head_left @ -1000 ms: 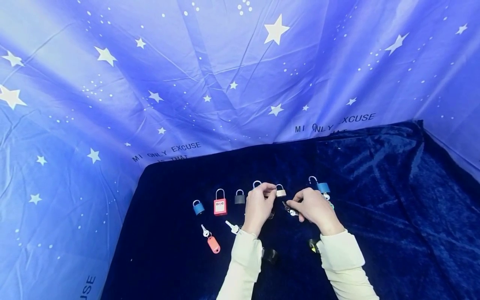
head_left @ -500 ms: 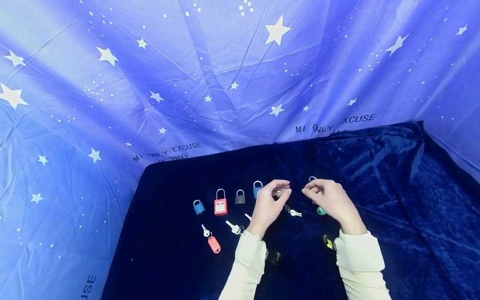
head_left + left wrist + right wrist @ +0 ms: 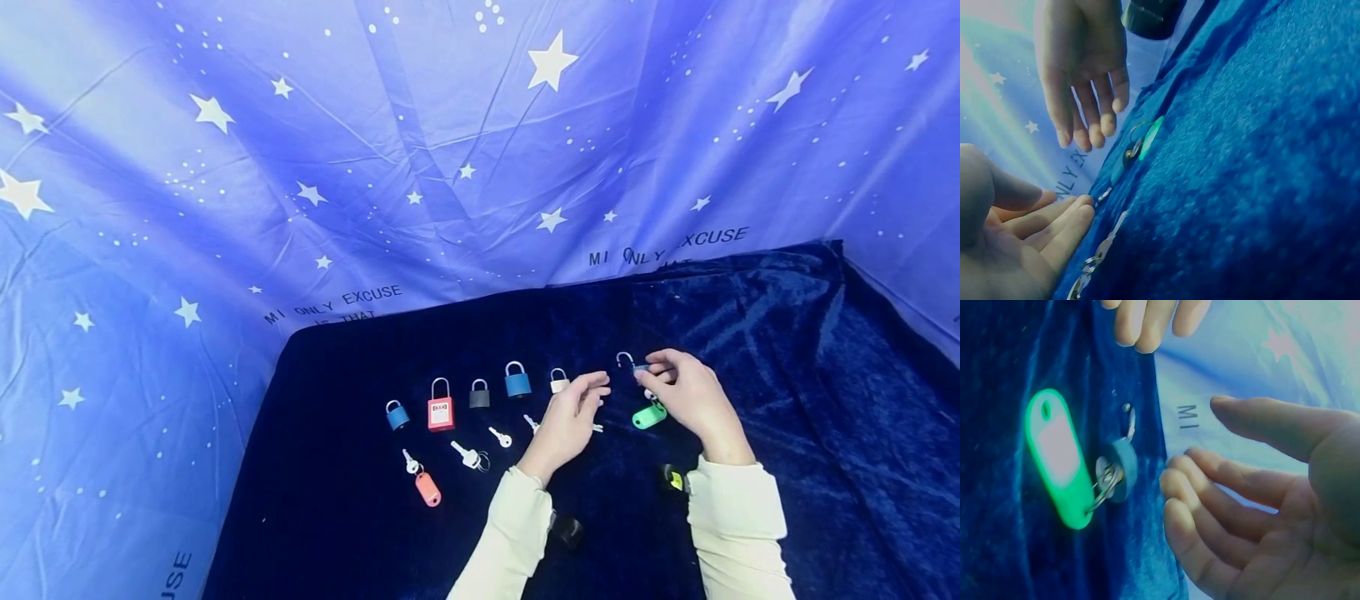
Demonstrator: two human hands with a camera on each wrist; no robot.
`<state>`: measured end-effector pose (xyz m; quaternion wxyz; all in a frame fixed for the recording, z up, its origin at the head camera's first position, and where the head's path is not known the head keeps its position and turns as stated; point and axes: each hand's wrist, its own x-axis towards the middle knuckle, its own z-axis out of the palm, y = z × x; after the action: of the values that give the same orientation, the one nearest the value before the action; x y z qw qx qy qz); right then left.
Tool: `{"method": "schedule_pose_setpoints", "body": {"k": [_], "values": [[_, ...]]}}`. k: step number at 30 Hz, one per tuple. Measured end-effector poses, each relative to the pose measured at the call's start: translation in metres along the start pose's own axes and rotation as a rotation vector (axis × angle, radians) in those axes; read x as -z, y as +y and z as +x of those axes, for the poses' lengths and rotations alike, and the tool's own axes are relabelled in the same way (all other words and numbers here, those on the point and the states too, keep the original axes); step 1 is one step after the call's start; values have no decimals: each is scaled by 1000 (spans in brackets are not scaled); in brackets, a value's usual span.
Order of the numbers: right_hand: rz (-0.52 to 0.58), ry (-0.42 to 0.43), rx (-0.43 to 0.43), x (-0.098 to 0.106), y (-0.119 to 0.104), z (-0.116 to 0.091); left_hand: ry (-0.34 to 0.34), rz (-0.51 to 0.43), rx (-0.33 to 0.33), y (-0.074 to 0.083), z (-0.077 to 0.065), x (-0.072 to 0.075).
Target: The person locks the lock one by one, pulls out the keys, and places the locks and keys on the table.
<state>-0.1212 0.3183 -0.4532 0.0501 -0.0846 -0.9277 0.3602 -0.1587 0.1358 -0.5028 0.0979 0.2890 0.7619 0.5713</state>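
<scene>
A blue padlock [image 3: 1124, 469] lies on the dark cloth, its shackle swung open. A key on a ring with a green tag [image 3: 1057, 459] sits in it. My right hand [image 3: 693, 400] hovers beside this padlock; in the right wrist view its loosely bent fingers are apart from it. My left hand [image 3: 566, 421] is further left, fingers extended and holding nothing, in front of a small brass-coloured padlock [image 3: 559, 381]. Keys [image 3: 597, 428] lie partly hidden behind the left hand. In the left wrist view, the green tag [image 3: 1152, 139] lies beyond my left fingers.
Leftward in a row stand a larger blue padlock [image 3: 517, 383], a dark padlock [image 3: 479, 395], a red padlock [image 3: 441, 412] and a small blue padlock [image 3: 397, 415]. Several keys [image 3: 468, 455] and a red-tagged key [image 3: 427, 489] lie nearer. A starry curtain [image 3: 480, 167] hangs behind.
Keys by the brass padlock have left my right hand and lie on the cloth. That hand has moved right to the open blue padlock; my left hand has let go of the brass padlock, shifting right.
</scene>
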Motion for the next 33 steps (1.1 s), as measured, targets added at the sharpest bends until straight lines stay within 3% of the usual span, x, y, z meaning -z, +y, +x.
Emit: {"method": "schedule_pose_setpoints", "body": {"k": [11,18,33], "values": [[-3,-79,-83,-14,22,6,-85,-49,39,-5,-2,-11],[-24,-108,-79,-17,25,7,-92,-79,73,-10,0,-16],[-3,-112,-91,-18,20,7,-89,-93,77,-8,-1,-15]]}}
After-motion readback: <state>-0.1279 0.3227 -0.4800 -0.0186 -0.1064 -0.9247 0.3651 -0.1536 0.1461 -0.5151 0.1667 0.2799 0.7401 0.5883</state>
